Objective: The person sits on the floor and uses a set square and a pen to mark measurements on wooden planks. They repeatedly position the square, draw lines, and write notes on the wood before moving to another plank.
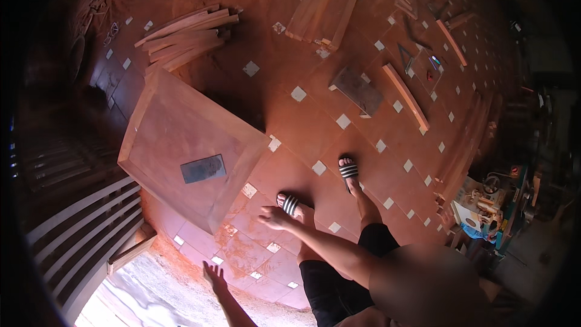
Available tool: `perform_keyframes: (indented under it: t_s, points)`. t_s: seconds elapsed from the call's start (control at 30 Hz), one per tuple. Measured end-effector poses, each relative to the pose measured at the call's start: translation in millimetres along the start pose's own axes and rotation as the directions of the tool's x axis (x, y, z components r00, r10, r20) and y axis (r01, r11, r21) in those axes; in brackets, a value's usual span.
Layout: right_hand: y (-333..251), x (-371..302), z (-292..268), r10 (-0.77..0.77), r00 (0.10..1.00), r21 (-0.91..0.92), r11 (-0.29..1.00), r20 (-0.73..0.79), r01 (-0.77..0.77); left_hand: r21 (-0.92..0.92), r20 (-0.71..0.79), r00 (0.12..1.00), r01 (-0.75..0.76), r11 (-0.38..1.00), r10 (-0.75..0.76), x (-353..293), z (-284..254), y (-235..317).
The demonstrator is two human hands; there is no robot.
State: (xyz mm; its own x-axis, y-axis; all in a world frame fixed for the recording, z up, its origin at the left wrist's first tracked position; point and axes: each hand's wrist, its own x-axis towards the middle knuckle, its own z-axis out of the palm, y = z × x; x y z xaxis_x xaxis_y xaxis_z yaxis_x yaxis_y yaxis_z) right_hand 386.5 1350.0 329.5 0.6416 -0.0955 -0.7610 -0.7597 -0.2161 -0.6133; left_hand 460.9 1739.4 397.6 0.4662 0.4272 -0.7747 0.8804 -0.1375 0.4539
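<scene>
My left hand (pixel 213 276) is held out at the lower left with its fingers spread, holding nothing. Further right, my right hand (pixel 275 218) is also empty, its fingers loosely stretched toward the left. Both hands are apart from the wooden framed panel (pixel 242 124), a reddish, dusty square piece with a raised-looking border. On the panel lies a dark grey rectangular block or plate (pixel 203 169); its exact kind I cannot make out. My feet stand on the tiles to the right of the panel, in striped slide sandals (pixel 288 204).
Stacked wooden strips (pixel 187 36) lie behind the panel. Boards (pixel 330 3), a dark box-like piece (pixel 357 91) and a wooden bar (pixel 405 97) are on the dusty floor. A machine (pixel 484 206) stands at the right; a slatted wooden piece (pixel 91 218) is at the left.
</scene>
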Motion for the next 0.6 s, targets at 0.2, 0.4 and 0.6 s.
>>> perform_keyframes:
  t_s: [0.2,0.4,0.6]
  points:
    - [222,-113,-223,0.137,0.839,-0.074,0.976,-0.526,-0.206,0.544,-0.01,0.986,0.146,0.826,-0.168,-98,-5,-117]
    - [422,-305,-382,0.484,0.576,0.135,0.829,-0.659,-0.542,0.636,0.124,0.991,-0.036,0.771,-0.056,-214,66,-140]
    - [556,-402,-406,0.764,0.535,0.54,0.638,-0.36,-0.549,0.755,0.319,0.948,-0.249,0.607,-0.007,-333,169,-163]
